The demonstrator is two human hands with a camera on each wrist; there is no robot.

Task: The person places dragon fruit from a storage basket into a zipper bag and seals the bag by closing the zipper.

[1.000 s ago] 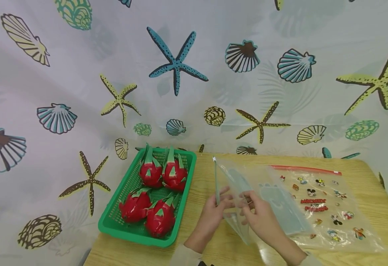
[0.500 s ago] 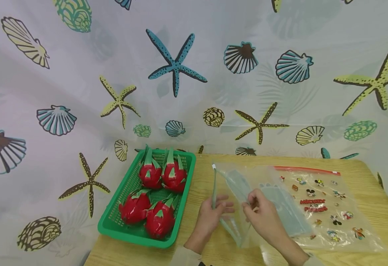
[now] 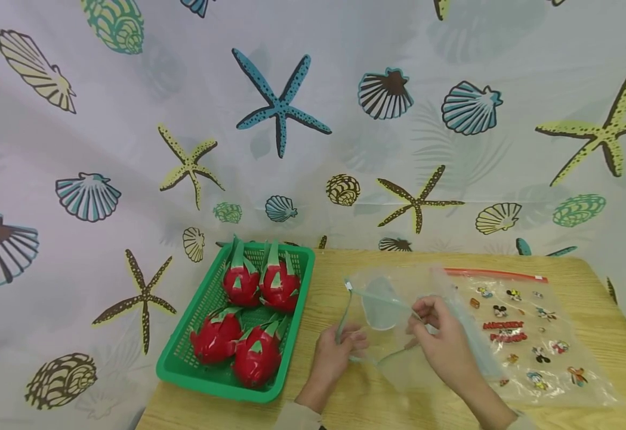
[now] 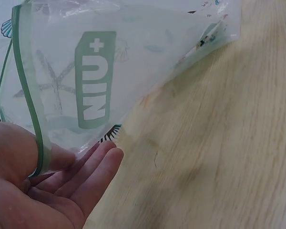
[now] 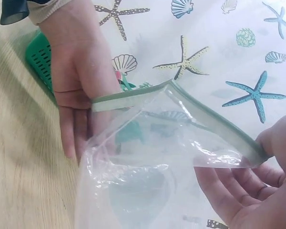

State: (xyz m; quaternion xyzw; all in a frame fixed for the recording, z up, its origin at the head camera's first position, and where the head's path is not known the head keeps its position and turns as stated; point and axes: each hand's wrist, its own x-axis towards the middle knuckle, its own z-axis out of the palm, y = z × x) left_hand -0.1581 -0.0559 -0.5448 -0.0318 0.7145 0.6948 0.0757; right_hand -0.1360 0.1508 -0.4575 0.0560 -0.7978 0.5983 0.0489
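Observation:
A clear zip bag (image 3: pixel 382 304) with a green-edged mouth stands between my two hands, its mouth spread wide. At the left edge of the mouth, my left hand (image 3: pixel 336 352) holds the rim with its thumb inside the plastic and its fairly straight fingers outside, as the left wrist view shows. My right hand (image 3: pixel 444 340) pinches the opposite rim between thumb and fingers. Pale green lettering (image 4: pixel 95 78) is printed on the bag's wall. To the left, a green basket (image 3: pixel 304 298) holds several red dragon fruits (image 3: pixel 256 358) with green leaf tips.
On the right of the wooden table (image 3: pixel 334 269) lies a flat clear zip bag (image 3: pixel 554 310) with a red seal and cartoon prints. Another pale bag (image 3: pixel 479 340) partly overlaps it. A curtain (image 3: pixel 313 155) printed with shells and starfish hangs behind the table.
My right hand has moved to the right and pulled its rim away from the left hand. The bag's mouth has widened and turned toward me. The dragon fruits stay in place.

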